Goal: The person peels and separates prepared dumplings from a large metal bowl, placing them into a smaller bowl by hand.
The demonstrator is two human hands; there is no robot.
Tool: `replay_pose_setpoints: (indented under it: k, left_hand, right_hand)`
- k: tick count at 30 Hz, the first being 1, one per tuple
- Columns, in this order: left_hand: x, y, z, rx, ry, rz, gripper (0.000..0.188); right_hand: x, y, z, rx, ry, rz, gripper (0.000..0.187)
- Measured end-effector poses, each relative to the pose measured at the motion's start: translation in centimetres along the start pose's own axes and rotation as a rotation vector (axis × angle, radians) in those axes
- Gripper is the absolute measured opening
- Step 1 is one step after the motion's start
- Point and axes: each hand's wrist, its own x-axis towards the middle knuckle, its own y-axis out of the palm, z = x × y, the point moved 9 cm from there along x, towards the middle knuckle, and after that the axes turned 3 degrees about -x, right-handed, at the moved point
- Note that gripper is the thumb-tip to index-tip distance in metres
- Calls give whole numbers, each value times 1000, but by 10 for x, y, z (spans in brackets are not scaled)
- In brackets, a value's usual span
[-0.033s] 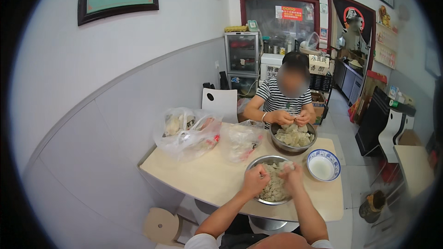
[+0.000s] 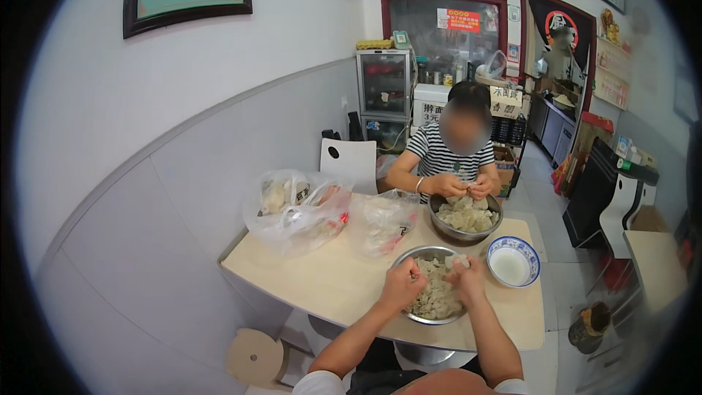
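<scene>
Wears plain white short sleeves (image 2: 322, 382), soft at the hem and cut off by the lower edge of the view. Shows bare forearms (image 2: 358, 336), narrowing toward the wrists, with bare left hand (image 2: 402, 287) and right hand (image 2: 468, 279). Has on near-black clothing (image 2: 387, 380) below, cut unclear.

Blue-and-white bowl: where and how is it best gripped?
Pinch the blue-and-white bowl by the right side of its rim, probably coming from above right: it stands upright, its rim exposed there, while the near steel bowl sits close on its left.
</scene>
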Motion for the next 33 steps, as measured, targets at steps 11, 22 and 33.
replay_pose_setpoints:
  k: [11, 22, 33]
  left_hand:
    - [4, 41, 16, -50, -167, 310, 18]
    - [12, 53, 9, 150, -20, 398, 12]
    - [16, 58, 24, -63, -179, 559, 23]
  right_hand:
    - [-25, 38, 7, -515, -303, 312, 20]
    - [-42, 25, 7, -418, -78, 304, 20]
    - [-33, 25, 4, -442, -169, 433, 34]
